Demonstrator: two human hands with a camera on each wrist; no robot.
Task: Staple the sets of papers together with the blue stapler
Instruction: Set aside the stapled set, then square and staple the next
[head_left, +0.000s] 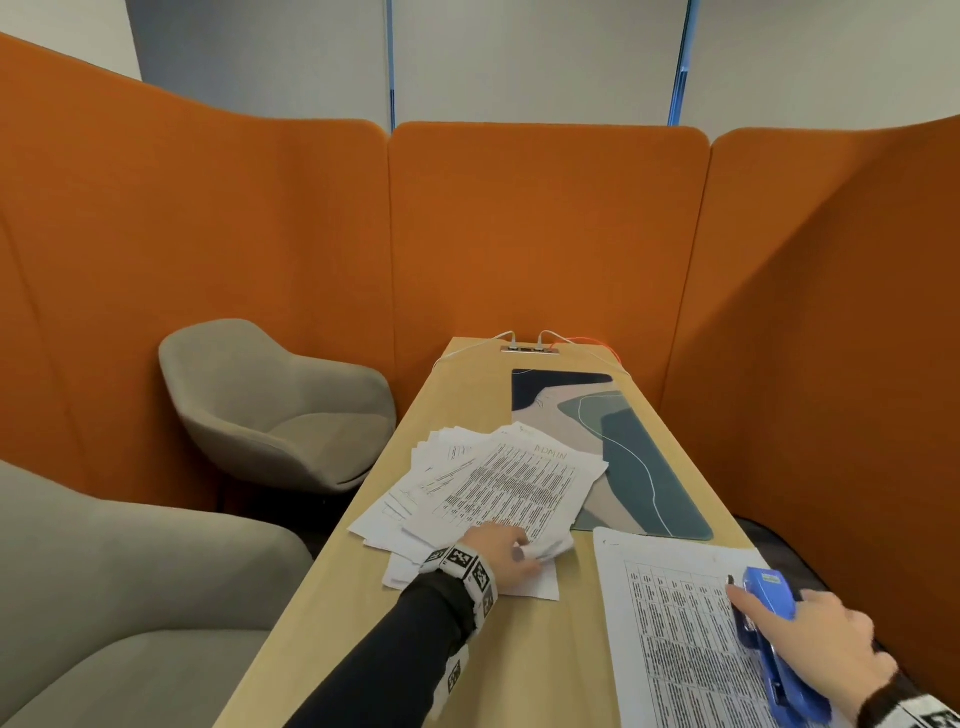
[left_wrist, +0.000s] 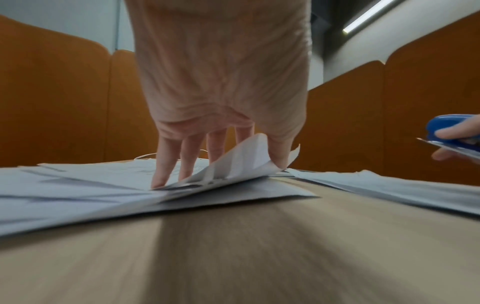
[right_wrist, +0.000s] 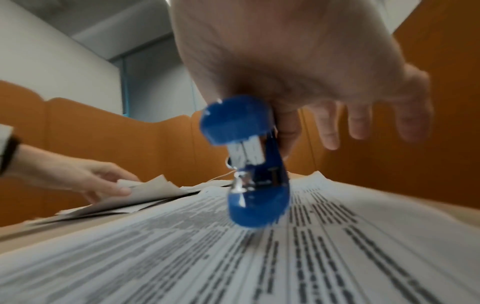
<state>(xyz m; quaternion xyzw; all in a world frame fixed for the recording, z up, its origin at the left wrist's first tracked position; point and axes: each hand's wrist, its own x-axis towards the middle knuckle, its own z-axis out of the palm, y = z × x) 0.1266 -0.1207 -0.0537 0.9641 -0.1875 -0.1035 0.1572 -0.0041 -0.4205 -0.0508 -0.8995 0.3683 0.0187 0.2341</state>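
The blue stapler (head_left: 774, 644) is held in the right hand (head_left: 826, 649) at the near right of the table (head_left: 498, 649), over a printed set of papers (head_left: 670, 623) that lies flat on the wood; whether its base touches the sheet cannot be told, since the right wrist view is blurred. The stapler is clamped between the thumb on one side and a finger on the other, while the remaining fingers (right_wrist: 358, 123) are seen hanging loosely apart behind it. The stapler's front end is pointed away from the person, toward the far edge of that sheet. To the left, well apart from the stapler, a loose pile of papers (head_left: 498, 488) is fanned out untidily across the middle of the table, partly overlapping a patterned desk mat (head_left: 639, 457). The left hand (head_left: 498, 551) is laid on the near corner of this pile: its fingers (left_wrist: 166, 164) are spread and pressed down on the sheets, and the corner of the top sheet (left_wrist: 249, 156) is curled upward between thumb and fingers. White and orange cables (head_left: 566, 340) are plugged in at a socket strip at the table's far end. The table is enclosed by orange padded screens (head_left: 545, 234), and a grey armchair (head_left: 280, 405) is placed to its left.
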